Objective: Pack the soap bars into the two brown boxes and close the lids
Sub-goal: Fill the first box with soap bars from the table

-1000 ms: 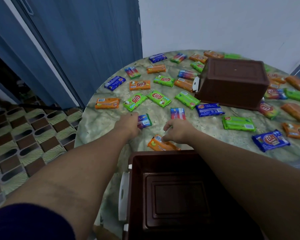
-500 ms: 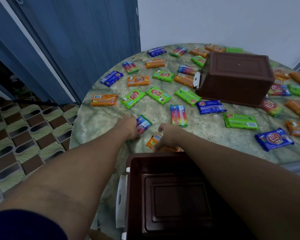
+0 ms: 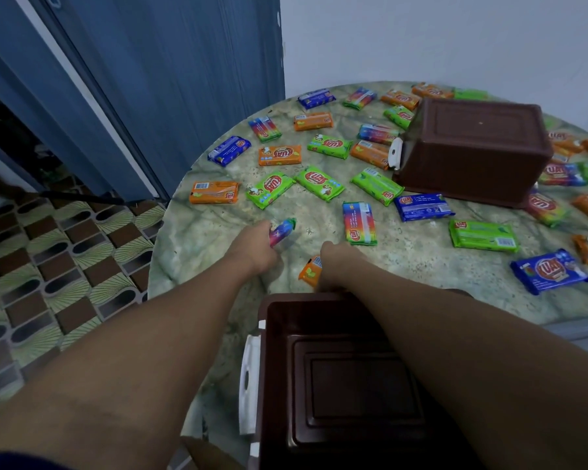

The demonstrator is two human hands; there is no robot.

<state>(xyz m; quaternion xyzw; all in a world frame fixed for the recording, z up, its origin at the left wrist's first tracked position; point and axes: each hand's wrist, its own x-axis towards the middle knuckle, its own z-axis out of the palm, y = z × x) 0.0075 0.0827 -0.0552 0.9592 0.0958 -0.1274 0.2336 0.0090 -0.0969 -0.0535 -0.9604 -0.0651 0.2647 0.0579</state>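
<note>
While your left hand (image 3: 255, 247) gripped the rainbow soap bar (image 3: 281, 231) and your right hand (image 3: 336, 262) clasped the orange soap bar (image 3: 311, 271), the open brown box (image 3: 347, 385) sat just below. You did best lifting both clear of its rim, then laying them flat.

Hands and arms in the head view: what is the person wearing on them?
Both forearms are bare, and the left hand and right hand show no gloves, watch or rings. A dark blue sleeve edge shows at the bottom left corner.
</note>
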